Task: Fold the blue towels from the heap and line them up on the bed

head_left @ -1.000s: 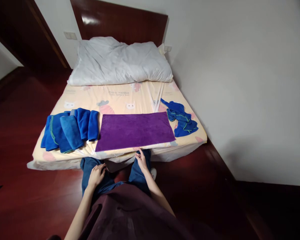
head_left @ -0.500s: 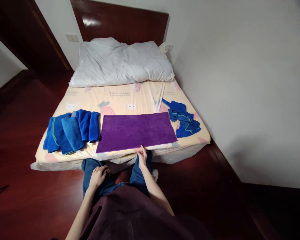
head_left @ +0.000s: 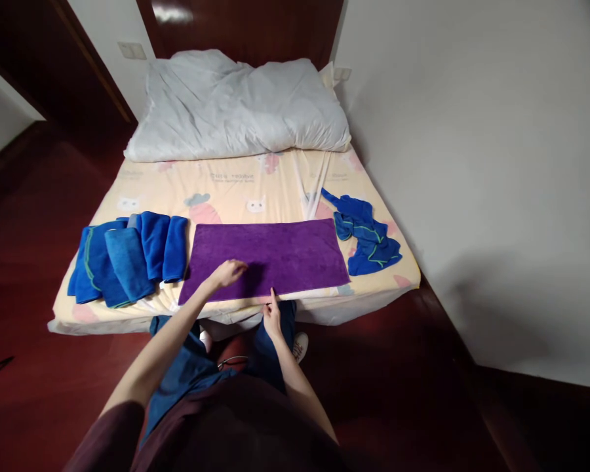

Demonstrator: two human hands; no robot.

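A purple towel [head_left: 295,252] lies spread flat along the near side of the bed. My left hand [head_left: 227,273] hovers above its left half, casting a shadow on it, fingers loosely bent and holding nothing. At the towel's front edge is my right hand [head_left: 272,316], its index finger stretched out to the hem and the other fingers curled. To the left sits a group of rolled or folded blue towels [head_left: 130,255]. On the right lies a crumpled heap of blue cloths [head_left: 366,236] with green edging.
The bed [head_left: 236,196] has a cream sheet with carrot and cat prints. A bulky white quilt [head_left: 240,111] is heaped by the dark wooden headboard [head_left: 255,29]. A white wall [head_left: 472,164] runs along the right side. My legs stand against the bed's front edge.
My left hand has risen from my thigh and moved forward over the purple towel. My right hand stays near the hem, index finger pointing. The view has tilted down slightly.
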